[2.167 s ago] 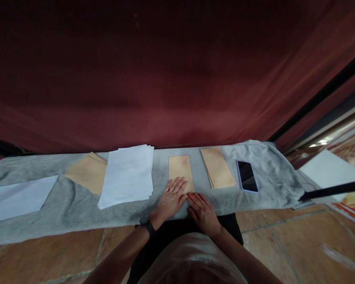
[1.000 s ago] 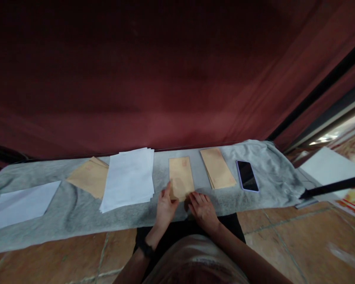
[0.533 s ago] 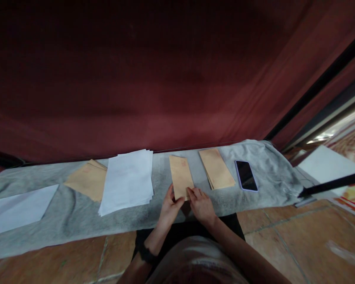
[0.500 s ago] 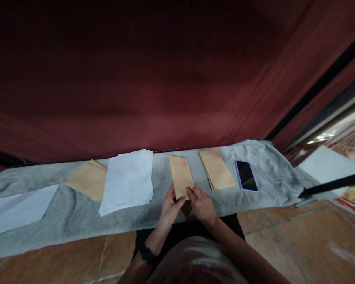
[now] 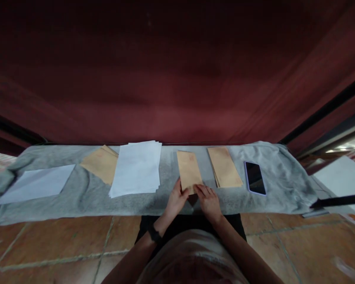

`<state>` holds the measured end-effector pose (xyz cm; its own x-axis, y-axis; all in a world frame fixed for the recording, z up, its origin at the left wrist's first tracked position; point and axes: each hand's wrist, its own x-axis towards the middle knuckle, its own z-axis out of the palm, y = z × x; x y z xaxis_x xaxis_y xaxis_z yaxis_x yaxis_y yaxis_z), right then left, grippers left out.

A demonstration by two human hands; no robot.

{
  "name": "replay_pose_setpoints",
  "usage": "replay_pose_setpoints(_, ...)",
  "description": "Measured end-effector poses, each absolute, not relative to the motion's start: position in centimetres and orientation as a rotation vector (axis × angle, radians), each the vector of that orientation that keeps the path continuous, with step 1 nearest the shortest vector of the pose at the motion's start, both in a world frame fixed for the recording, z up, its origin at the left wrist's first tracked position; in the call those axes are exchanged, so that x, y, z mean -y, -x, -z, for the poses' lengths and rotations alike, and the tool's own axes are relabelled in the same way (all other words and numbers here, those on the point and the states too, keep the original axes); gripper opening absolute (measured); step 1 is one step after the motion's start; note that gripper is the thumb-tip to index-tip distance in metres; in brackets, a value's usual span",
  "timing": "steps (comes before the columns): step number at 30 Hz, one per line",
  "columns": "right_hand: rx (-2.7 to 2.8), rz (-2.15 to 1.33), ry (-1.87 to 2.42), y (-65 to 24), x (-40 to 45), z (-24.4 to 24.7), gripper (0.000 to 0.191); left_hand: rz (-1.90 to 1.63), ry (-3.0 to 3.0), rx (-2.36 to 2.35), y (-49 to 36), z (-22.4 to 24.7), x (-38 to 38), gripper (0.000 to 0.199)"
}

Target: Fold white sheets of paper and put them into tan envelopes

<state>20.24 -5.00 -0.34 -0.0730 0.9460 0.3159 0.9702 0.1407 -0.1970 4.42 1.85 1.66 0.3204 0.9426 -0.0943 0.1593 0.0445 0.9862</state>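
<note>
A brown paper envelope (image 5: 189, 169) lies in front of me at the near middle of the grey cloth, its long side running away from me. My left hand (image 5: 177, 197) grips its lower left corner, thumb on top and fingers at the edge. My right hand (image 5: 207, 199) has its fingers closed at the lower right edge. A dark triangular shape shows between the hands below the envelope; I cannot make out what it is. To the right lies a stack of brown envelopes (image 5: 225, 167), apart from my right hand.
Left of the envelope is a stack of white paper sheets (image 5: 137, 169), partly over more brown envelopes (image 5: 100, 163). Farther left lies a white sheet (image 5: 38, 183). A phone (image 5: 255, 178) rests at the right. A dark red panel (image 5: 177, 98) rises behind the grey cloth (image 5: 88, 203).
The camera view has shifted, so the cloth looks more level. Both hands stay at the envelope's near end, with hardly any visible movement.
</note>
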Motion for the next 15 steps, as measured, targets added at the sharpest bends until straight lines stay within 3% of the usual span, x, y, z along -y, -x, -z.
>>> replay_pose_setpoints(5, 1.589, -0.005, 1.747, -22.9, 4.6, -1.6, 0.035, -0.668, -2.356, -0.989, -3.9, -3.7, -1.7, 0.075)
replay_pose_setpoints(8, 1.146, -0.095, 1.738, -25.5, 4.1, -2.9, 0.024, -0.398, -2.853, -0.870, -3.4, -3.8, -2.5, 0.063)
replay_pose_setpoints(15, 0.370, -0.642, 1.354, -31.3, 4.6, -1.4, 0.036, -0.140, -3.107, -0.796, -3.0, -1.4, -2.8, 0.049)
